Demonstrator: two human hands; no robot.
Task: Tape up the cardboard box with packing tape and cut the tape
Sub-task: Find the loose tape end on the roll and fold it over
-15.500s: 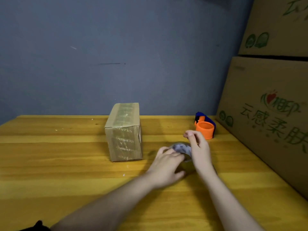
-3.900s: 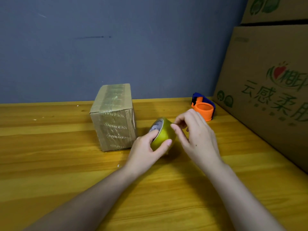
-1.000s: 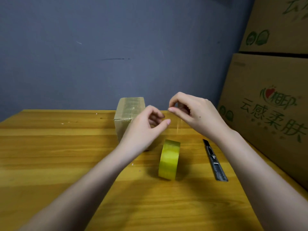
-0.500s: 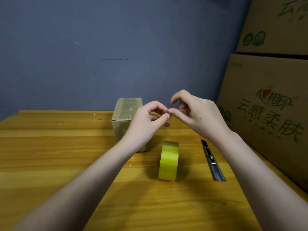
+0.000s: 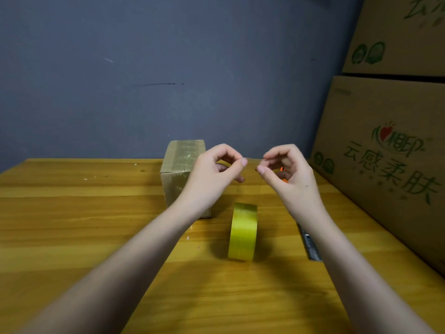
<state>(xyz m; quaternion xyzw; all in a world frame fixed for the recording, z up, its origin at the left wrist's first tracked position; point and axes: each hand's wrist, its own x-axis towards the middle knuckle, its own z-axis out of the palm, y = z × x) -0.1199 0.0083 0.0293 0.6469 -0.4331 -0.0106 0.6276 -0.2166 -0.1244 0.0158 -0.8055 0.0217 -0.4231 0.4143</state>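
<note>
Above a wooden table (image 5: 72, 213), we see a left hand (image 5: 212, 174) and a right hand (image 5: 289, 172) raised near each other, each with thumb and forefinger pinched nearly closed; whether a thin strip of tape runs between them we cannot tell. Below and between the two pinches, the yellow tape roll (image 5: 243, 233) stands on edge. The small taped cardboard box (image 5: 179, 169) sits just behind the left hand. A utility knife (image 5: 310, 247) lies under the right forearm.

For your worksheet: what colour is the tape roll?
Yellow-green tape roll, clearest in the head view.
</note>
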